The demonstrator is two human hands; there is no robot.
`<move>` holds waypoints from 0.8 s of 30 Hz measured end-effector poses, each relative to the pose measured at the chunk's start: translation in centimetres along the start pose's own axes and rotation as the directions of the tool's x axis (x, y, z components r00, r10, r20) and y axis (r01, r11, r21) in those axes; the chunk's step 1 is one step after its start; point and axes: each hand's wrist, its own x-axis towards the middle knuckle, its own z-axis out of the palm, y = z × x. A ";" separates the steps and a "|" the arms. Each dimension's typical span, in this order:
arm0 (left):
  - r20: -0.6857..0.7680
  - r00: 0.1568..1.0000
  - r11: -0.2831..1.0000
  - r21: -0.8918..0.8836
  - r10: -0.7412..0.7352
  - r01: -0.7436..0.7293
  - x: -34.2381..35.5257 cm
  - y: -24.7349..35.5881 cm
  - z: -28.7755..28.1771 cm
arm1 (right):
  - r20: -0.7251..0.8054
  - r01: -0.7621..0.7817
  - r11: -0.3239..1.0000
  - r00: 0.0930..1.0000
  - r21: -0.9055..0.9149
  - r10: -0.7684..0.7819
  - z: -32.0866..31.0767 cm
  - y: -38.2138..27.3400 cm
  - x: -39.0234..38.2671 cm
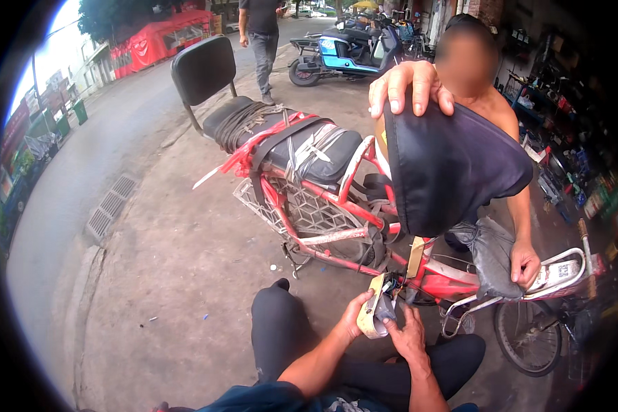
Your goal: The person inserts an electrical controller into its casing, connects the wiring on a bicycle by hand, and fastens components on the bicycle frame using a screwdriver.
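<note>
In front of my knees, my left hand [355, 317] grips a cream, curved casing [371, 321] by its left side. My right hand [409, 335] has its fingers closed on a grey block [386, 307] set against the casing. Dark wires [392, 283] bunch at the top of both pieces, close to the frame of a red bicycle [446, 280]. Whether the block is fixed inside the casing, I cannot tell. Above, another person's hand [412, 86] holds up a black saddle [453, 165]; their other hand [524, 264] rests by a grey cover [494, 257].
A padded rear seat [309, 147] with straps and a backrest [203, 69] sits on the bicycle. Its front wheel [527, 336] is at right. Behind stand a blue scooter [350, 55] and a walking person [261, 41]. Tools and parts [563, 165] crowd the right side.
</note>
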 end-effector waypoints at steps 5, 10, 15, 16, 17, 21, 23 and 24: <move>-0.017 0.999 0.998 0.026 0.052 -0.051 0.4 0.1 -0.5 | 0.194 0.179 0.974 0.969 -0.136 -0.151 -0.8 -2.1 1.2; -0.052 0.998 0.999 0.040 0.033 -0.031 1.5 0.2 -1.8 | 0.268 0.210 0.963 0.950 -0.171 -0.159 -1.3 -1.8 1.9; -0.121 0.992 0.997 0.077 0.039 -0.029 0.4 -0.1 0.4 | 0.287 0.228 0.952 0.944 -0.203 -0.164 -1.1 -1.3 1.8; -0.137 0.989 0.996 0.083 0.046 -0.035 0.2 -0.3 0.4 | 0.292 0.225 0.951 0.943 -0.213 -0.158 -1.1 -1.3 1.6; -0.154 0.987 0.995 0.089 0.051 -0.038 0.0 -0.5 0.4 | 0.297 0.221 0.950 0.943 -0.223 -0.150 -1.1 -1.4 1.3; -0.107 0.993 0.988 0.148 0.051 -0.035 -0.4 -0.9 -0.5 | 0.289 0.200 0.950 0.949 -0.239 -0.127 -1.2 -2.1 0.5; -0.155 0.986 0.988 0.147 0.060 -0.037 -0.5 -0.8 0.2 | 0.243 0.197 0.940 0.961 -0.278 -0.130 -1.1 -2.4 0.1; -0.120 0.991 0.986 0.158 0.067 -0.047 -0.4 -0.5 -0.1 | 0.233 0.207 0.940 0.962 -0.273 -0.144 -0.7 -2.1 0.2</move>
